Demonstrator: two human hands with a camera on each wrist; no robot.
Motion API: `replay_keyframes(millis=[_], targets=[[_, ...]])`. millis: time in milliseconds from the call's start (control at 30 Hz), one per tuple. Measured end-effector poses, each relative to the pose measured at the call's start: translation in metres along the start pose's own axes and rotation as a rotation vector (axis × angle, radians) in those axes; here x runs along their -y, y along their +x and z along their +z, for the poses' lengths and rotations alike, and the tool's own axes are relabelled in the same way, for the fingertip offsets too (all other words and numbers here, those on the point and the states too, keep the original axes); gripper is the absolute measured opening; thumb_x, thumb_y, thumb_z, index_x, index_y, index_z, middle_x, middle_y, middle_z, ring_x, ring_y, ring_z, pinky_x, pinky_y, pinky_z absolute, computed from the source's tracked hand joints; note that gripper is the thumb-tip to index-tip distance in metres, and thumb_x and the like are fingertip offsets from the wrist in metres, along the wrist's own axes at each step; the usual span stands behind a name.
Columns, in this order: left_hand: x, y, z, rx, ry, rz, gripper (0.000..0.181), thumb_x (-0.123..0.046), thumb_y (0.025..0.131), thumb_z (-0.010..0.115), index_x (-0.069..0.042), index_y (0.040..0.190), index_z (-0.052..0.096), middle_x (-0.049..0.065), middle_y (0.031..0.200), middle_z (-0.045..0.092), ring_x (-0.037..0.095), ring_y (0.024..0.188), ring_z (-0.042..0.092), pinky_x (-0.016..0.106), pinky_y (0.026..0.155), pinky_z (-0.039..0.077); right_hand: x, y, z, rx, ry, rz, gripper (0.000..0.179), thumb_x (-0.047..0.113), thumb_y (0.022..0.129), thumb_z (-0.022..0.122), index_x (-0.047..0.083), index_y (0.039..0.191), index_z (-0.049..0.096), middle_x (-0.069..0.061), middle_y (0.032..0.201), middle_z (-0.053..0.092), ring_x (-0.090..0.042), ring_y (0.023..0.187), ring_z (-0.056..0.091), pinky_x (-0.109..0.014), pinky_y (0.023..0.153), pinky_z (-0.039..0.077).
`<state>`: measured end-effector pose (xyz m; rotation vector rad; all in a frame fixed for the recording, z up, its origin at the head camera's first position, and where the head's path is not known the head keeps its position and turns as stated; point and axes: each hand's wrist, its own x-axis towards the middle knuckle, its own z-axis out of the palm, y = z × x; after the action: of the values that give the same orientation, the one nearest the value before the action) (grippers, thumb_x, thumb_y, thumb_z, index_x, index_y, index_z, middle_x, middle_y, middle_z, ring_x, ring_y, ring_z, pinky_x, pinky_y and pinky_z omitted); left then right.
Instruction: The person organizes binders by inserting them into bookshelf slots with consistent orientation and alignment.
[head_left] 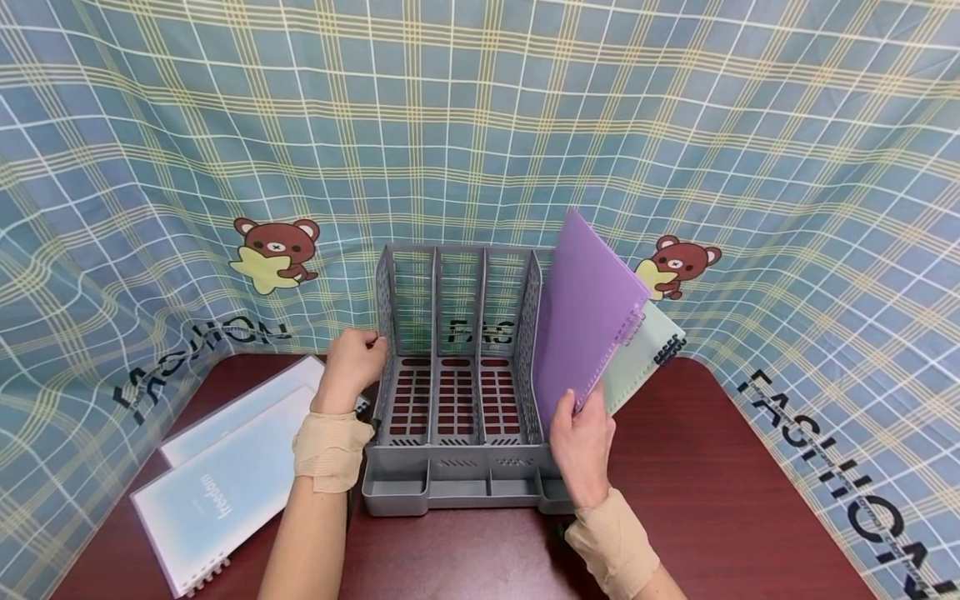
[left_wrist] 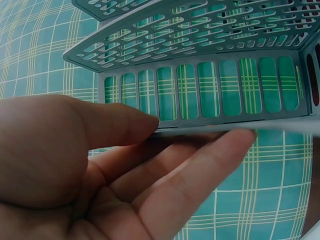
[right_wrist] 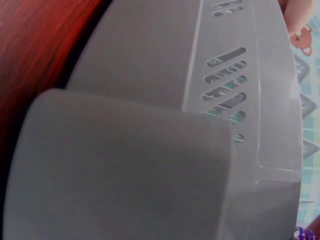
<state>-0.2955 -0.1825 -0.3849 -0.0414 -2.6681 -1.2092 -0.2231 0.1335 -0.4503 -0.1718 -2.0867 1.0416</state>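
So the purple notebook (head_left: 585, 308) is up at the right end of the gray rack (head_left: 459, 456), tilted, long axis seemingly running upward with a lean to the right. Most of it lies up and away on the far side of the fingers; the right hand (head_left: 583, 446) is clearly nearer, pinching its low near edge. Can't tell if it's inside the end slot or just in front. Mint notebook (head_left: 645, 346) pokes out behind, right side. Left hand (head_left: 351, 367) pinches the rack's left wall, and blue-white notebooks (head_left: 232, 467) lie left on the table (head_left: 720, 500).
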Motion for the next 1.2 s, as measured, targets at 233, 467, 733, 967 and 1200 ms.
replay_keyframes(millis=[233,467,733,967,1200], targets=[[0.000,0.001,0.000,0.005,-0.011,-0.008,0.051,-0.016,0.108,0.048,-0.016,0.059,0.035,-0.001,0.050,0.032,0.016,0.042,0.034,0.031,0.046,0.034,-0.002,-0.001,0.002,-0.001,-0.004,-0.005,0.026,0.015,0.101,0.057,0.006,0.126,0.060,-0.028,0.102,0.073,-0.050,0.089,0.072,-0.063,0.074,0.052],[-0.002,0.001,0.001,0.013,-0.014,-0.031,0.050,-0.017,0.109,0.047,-0.016,0.060,0.035,-0.001,0.050,0.031,0.015,0.042,0.033,0.032,0.047,0.035,-0.001,0.001,0.002,0.041,-0.031,-0.015,0.027,0.013,0.099,0.058,0.003,0.124,0.056,-0.029,0.102,0.072,-0.053,0.084,0.071,-0.064,0.072,0.052],[-0.001,0.000,0.002,0.007,-0.026,-0.033,0.052,-0.017,0.109,0.048,-0.016,0.059,0.036,-0.001,0.049,0.032,0.015,0.041,0.034,0.032,0.046,0.035,-0.001,0.008,-0.009,0.193,-0.133,-0.023,0.010,0.010,0.090,0.063,0.000,0.092,0.062,-0.024,0.078,0.070,-0.049,0.070,0.069,-0.063,0.064,0.053],[-0.001,0.000,0.002,-0.002,-0.025,-0.034,0.052,-0.017,0.109,0.048,-0.015,0.058,0.037,-0.001,0.049,0.033,0.015,0.040,0.034,0.031,0.045,0.034,0.000,0.019,-0.024,0.327,-0.235,-0.023,0.031,0.015,0.087,0.065,0.011,0.059,0.053,-0.010,0.056,0.057,-0.037,0.054,0.060,-0.055,0.054,0.049],[0.000,0.000,0.002,-0.004,-0.019,-0.033,0.052,-0.017,0.109,0.048,-0.016,0.058,0.038,-0.001,0.049,0.034,0.016,0.041,0.035,0.032,0.045,0.035,-0.002,0.029,-0.039,0.314,-0.230,0.048,0.036,0.021,0.090,0.063,0.011,0.057,0.055,-0.007,0.054,0.057,-0.033,0.053,0.057,-0.046,0.050,0.045]])
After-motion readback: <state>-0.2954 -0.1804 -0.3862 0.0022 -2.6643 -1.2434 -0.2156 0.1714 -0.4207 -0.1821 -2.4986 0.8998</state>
